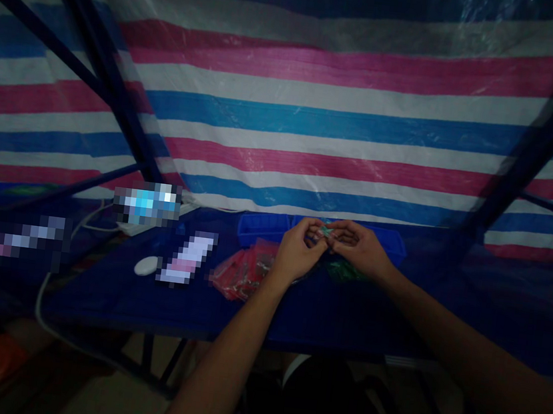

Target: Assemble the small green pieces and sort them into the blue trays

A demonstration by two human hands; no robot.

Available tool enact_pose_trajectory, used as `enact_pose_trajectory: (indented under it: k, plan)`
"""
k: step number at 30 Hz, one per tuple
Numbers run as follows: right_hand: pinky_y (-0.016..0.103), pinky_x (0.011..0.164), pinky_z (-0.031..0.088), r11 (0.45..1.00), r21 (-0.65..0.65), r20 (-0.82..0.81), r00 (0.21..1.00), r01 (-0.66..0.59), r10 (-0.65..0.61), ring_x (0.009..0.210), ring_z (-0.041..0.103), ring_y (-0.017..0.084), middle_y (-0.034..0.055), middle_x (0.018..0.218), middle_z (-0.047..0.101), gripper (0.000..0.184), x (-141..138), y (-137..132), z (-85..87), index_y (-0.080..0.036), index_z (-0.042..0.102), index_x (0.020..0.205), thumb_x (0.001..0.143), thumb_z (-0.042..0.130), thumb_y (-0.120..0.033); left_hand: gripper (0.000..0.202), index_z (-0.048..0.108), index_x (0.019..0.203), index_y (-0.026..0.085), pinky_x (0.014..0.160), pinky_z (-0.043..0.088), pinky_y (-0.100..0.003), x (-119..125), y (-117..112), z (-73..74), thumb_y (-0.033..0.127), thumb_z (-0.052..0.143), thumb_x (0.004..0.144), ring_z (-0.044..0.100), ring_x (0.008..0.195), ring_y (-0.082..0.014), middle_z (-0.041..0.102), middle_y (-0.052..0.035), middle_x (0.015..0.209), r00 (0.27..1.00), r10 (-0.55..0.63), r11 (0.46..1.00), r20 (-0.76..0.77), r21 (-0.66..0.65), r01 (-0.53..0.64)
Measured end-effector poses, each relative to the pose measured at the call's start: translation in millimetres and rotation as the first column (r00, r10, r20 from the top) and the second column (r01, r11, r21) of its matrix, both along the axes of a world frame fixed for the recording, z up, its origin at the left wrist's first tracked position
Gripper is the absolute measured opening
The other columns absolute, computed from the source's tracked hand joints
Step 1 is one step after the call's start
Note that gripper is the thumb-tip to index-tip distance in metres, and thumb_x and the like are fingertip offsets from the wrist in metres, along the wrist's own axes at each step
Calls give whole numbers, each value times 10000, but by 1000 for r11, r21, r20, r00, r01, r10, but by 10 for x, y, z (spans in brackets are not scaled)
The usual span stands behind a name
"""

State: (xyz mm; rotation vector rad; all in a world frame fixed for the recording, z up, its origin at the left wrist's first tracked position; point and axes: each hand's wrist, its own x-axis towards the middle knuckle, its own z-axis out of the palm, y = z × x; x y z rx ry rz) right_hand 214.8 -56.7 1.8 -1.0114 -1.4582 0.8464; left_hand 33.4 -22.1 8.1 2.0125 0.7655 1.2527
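My left hand (300, 249) and my right hand (360, 245) meet over the far side of the blue table (338, 315). The fingertips of both are closed on a small greenish, see-through plastic piece (324, 231); in the dim light I cannot make out its exact kind. Beside my left wrist lies a pile of red plastic bags (243, 271), partly covered by that forearm. Green plastic bags (345, 270) rest beneath my right hand. Behind both hands stand blue plastic trays (260, 226), their middle part hidden by my fingers.
Left of the red bags are a white round disc (147, 266) and a blurred-out, bright flat rectangle (188, 260). Farther back is another blurred bright item (148, 205) with a white cable (88, 221). Blue posts (118, 103) and a striped tarp (327, 122) bound the space.
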Motion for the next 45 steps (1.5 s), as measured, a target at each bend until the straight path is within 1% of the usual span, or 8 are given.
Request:
enact_pose_trajectory:
  k: [5,14,19,24,27,31,39,45]
  plan:
    - [327,820,566,999,39,9,1000,22,-22,798,682,159,20,905,705,381,-48,5,-32,-210,663,1095,741,790,-264,272,589,1086,189,741,512,-240,1,-16,9,125,636,826,667,839,-136,681,-26,932,1000,19,1000,-1,-20,-19]
    - [318,781,559,998,40,-48,998,51,-50,758,664,150,23,873,693,361,-68,22,-50,-200,659,1058,752,804,-322,251,595,1090,193,705,487,-237,-17,-29,37,168,632,843,651,785,-131,671,-10,894,998,55,998,-42,-35,-57]
    - [332,776,556,996,43,-51,996,79,-77,766,670,162,31,880,704,347,-75,25,-51,-199,663,1039,750,803,-330,291,599,1117,206,689,482,-238,-20,-28,40,161,642,832,630,724,-126,687,8,850,997,76,997,-27,0,-76]
    - [335,760,551,999,24,-58,998,39,-38,721,658,153,25,871,705,354,-48,25,-36,-202,658,1061,764,803,-330,324,598,1168,211,673,480,-241,-48,-11,30,184,654,850,620,678,-127,712,14,828,998,68,998,-18,14,-68]
    - [336,760,554,1000,13,-62,998,28,-27,716,657,152,23,863,703,361,-42,14,-13,-205,659,1055,767,813,-357,384,583,1239,210,681,484,-243,-59,2,24,207,669,864,630,690,-129,731,4,859,998,63,998,0,21,-63]
    - [324,760,559,1000,14,-107,994,28,-26,742,663,152,31,903,710,401,-48,22,-6,-206,662,1046,733,849,-373,429,567,1291,208,728,494,-254,-47,14,19,217,681,877,681,801,-148,754,-22,932,996,81,996,34,27,-82]
    - [320,752,577,998,1,-184,981,62,-61,810,695,179,43,923,732,412,-30,40,-34,-213,687,1016,696,885,-381,352,594,1213,210,734,493,-264,-44,16,20,219,695,876,695,810,-157,755,-24,921,994,94,995,54,28,-96]
    - [354,762,593,995,-35,-205,974,88,-94,723,698,175,45,859,756,385,-28,28,-22,-199,715,925,689,890,-448,329,568,1220,213,748,511,-265,-50,5,28,223,672,907,689,812,-148,742,-18,916,993,91,995,72,42,-95]
